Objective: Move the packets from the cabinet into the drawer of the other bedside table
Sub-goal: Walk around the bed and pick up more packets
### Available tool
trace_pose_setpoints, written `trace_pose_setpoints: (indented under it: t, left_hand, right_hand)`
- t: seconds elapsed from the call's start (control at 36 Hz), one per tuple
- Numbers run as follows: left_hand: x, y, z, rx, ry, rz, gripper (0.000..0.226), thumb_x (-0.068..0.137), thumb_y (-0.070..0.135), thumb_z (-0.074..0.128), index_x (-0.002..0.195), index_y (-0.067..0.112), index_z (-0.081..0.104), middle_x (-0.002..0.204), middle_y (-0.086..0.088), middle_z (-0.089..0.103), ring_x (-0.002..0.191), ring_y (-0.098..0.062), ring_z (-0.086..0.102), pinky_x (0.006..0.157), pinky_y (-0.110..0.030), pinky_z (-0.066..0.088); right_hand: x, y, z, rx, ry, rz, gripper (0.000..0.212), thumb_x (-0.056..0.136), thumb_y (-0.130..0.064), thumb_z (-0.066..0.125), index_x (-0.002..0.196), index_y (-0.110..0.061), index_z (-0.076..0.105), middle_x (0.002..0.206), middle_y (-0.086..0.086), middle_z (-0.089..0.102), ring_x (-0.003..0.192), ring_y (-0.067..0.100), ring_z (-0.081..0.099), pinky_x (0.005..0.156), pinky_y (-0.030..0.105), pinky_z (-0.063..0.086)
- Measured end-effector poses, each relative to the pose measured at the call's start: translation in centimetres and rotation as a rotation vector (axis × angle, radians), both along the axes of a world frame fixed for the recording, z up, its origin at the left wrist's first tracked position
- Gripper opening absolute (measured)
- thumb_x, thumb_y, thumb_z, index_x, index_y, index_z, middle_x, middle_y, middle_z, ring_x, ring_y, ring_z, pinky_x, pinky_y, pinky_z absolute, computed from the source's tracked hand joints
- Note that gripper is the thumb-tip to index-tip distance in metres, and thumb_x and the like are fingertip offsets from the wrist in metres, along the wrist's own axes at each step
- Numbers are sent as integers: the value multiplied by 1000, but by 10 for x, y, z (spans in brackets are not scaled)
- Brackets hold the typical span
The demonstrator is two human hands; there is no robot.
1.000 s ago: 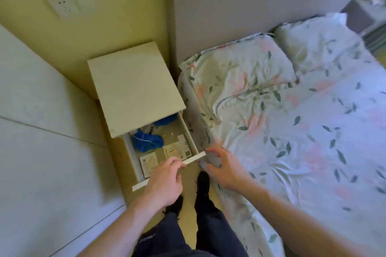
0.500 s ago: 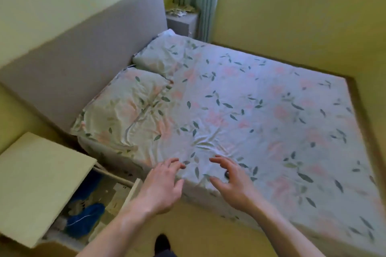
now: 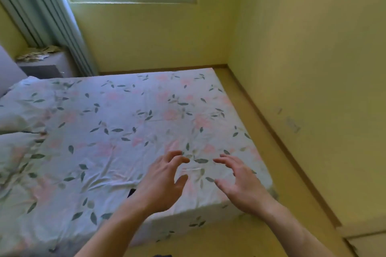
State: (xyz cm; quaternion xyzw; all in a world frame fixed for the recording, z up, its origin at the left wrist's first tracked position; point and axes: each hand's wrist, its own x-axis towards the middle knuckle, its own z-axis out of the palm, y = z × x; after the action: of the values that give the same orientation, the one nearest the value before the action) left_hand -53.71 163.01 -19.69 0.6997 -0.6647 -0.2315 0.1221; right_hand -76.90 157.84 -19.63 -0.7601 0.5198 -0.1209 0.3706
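both hands, left hand (image 3: 160, 183) and right hand (image 3: 240, 181), are held wide and empty over the bed (image 3: 104, 131); packets (image 3: 36, 54) beyond it are judged light, crinkly, best pinched by edges.

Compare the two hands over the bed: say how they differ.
The left hand shows its back, the right hand its palm side. The left hand sits over the bed nearer its middle, the right hand over its corner. Both are empty, with fingers spread and loosely bent.

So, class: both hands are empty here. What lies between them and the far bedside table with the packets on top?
The bed fills the space between the left hand, the right hand and the bedside table carrying the packets.
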Motion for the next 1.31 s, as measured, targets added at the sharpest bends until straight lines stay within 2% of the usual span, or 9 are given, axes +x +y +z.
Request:
trace_pose_setpoints:
  t: [0.14, 0.28, 0.42, 0.56, 0.72, 0.97, 1.08, 1.19, 1.31]
  left_hand:
    - [-59, -59, 5, 6, -67, -97, 43, 100, 52, 48, 142, 44, 42, 158, 19, 25, 147, -9, 24, 121, -32, 22]
    - [-115, -136, -4, 23, -108, -147, 43, 100, 54, 46, 141, 48, 40, 161, 19, 23, 144, -13, 31, 121, -39, 28]
    - [-176, -214, -12, -6, -84, -164, 42, 101, 48, 48, 141, 44, 42, 161, 16, 23, 146, -14, 30, 121, -38, 28]
    - [-274, -314, -26, -39, -46, -241, 41, 100, 44, 50, 141, 41, 45, 160, 13, 27, 145, -15, 31, 120, -38, 27]
    - [-392, -403, -1, -64, 43, -384, 42, 99, 40, 54, 141, 40, 46, 158, 14, 29, 142, -14, 33, 120, -38, 29]
    - [-488, -517, 3, -67, 16, -361, 45, 100, 42, 54, 143, 41, 42, 159, 17, 24, 146, -12, 27, 120, -36, 27]
    - [-508, -573, -4, -44, -2, -241, 46, 100, 43, 53, 144, 43, 40, 160, 17, 23, 147, -12, 26, 120, -36, 27]
    - [-520, -616, -9, -27, -25, -108, 47, 100, 45, 53, 144, 44, 39, 161, 18, 21, 148, -11, 25, 121, -35, 26]
    - [-516, -644, -13, -33, -28, 9, 45, 99, 44, 53, 142, 44, 40, 160, 19, 22, 146, -12, 30, 120, -34, 28]
  right_hand:
    - [-80, -47, 7, -43, -51, -101, 49, 93, -40, 67, 139, -42, 50, 150, -27, 35, 140, 0, 37, 119, 37, 36]
    - [-153, -104, 13, -62, -54, -162, 48, 94, -41, 67, 137, -48, 48, 149, -31, 36, 138, -2, 39, 118, 35, 37]
    - [-224, -156, 19, -60, -52, -245, 46, 94, -42, 67, 136, -47, 50, 143, -35, 39, 131, -6, 41, 115, 29, 38]
    - [-319, -202, 23, -51, -55, -382, 44, 94, -39, 68, 133, -50, 51, 139, -36, 39, 130, -7, 40, 117, 27, 35]
    - [-417, -262, 29, -81, -73, -526, 39, 93, -37, 70, 127, -50, 54, 137, -33, 45, 129, -4, 46, 112, 27, 40]
    - [-504, -405, 15, -67, -74, -402, 43, 93, -32, 71, 132, -41, 55, 143, -26, 45, 131, -6, 44, 113, 19, 33]
    - [-539, -478, 12, -70, -56, -311, 45, 93, -33, 71, 133, -42, 54, 145, -26, 43, 133, -5, 43, 118, 24, 34]
    - [-568, -552, 14, -53, -47, -236, 45, 93, -34, 71, 132, -45, 52, 146, -26, 41, 133, -5, 43, 116, 21, 33]
    - [-570, -628, 16, -60, -33, -122, 47, 93, -31, 70, 134, -42, 51, 142, -27, 42, 130, -8, 42, 118, 24, 34]
